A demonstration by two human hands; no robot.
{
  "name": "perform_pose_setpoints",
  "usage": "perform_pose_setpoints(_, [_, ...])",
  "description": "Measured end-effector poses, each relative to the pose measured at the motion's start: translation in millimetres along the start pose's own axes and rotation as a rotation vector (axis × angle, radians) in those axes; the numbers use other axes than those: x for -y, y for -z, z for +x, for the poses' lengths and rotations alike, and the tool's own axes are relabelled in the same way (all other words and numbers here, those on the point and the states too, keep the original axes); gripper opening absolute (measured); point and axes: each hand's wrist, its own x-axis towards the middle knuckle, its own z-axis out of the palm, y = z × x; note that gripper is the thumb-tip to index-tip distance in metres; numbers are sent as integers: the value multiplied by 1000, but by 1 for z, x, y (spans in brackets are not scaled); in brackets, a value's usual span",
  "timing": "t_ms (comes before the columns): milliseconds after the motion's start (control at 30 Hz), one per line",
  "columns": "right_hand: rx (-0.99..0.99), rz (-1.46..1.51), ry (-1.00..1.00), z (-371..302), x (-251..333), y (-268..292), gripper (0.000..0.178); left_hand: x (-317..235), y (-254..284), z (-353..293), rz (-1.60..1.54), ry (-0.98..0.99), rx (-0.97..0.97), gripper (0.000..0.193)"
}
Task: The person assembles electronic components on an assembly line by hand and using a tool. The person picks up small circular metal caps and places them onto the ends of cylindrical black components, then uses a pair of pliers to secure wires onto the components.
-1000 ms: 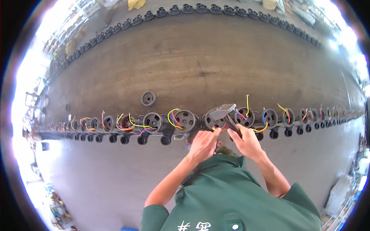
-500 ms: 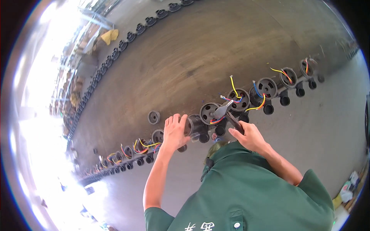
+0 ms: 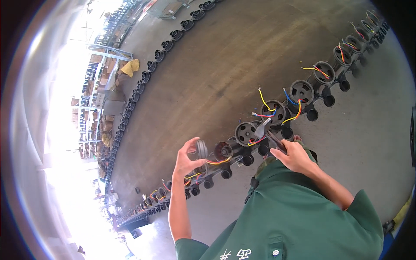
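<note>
My left hand [image 3: 186,161] is curled around the rim of a round dark cap [image 3: 201,148], held up beside the row of parts. Just right of it stands a dark cylindrical housing [image 3: 223,150] with an open top and red and yellow wires [image 3: 219,162] at its near side. A hammer [image 3: 277,142] is in my right hand [image 3: 295,157], gripped by the handle. Its metal head hovers over or against the edge of a slotted round cover [image 3: 246,134]; I cannot tell if they touch. Another slotted cover [image 3: 273,112] with yellow, red and blue wires is beyond it.
The row of black housings runs from lower left to upper right, with short pipe outlets [image 3: 312,114] facing me. Across the brown floor [image 3: 221,73] is a curved line of black round parts [image 3: 159,55]. Shelving with boxes and a yellow sack [image 3: 130,68] stand at the left.
My left hand has left the row and taken hold of the round cap that lay on the floor. The view has turned and shifted left. The hammer stays in my right hand.
</note>
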Motion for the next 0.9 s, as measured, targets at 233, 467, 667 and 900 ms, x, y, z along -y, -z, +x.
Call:
perform_pose_setpoints(233, [-14, -59, -25, -3, 8, 6, 46, 1, 60, -10, 493, 101, -279, 83])
perform_pose_setpoints(467, [4, -93, 18, -1, 19, 7, 42, 27, 63, 22, 944, 363, -340, 95])
perform_pose_setpoints(667, [-208, -5, 14, -21, 30, 57, 36, -88, -97, 63, 200, -99, -339, 66])
perform_pose_setpoints(900, [-353, -31, -4, -17, 32, 101, 34, -128, -186, 113, 825, -665, -284, 57])
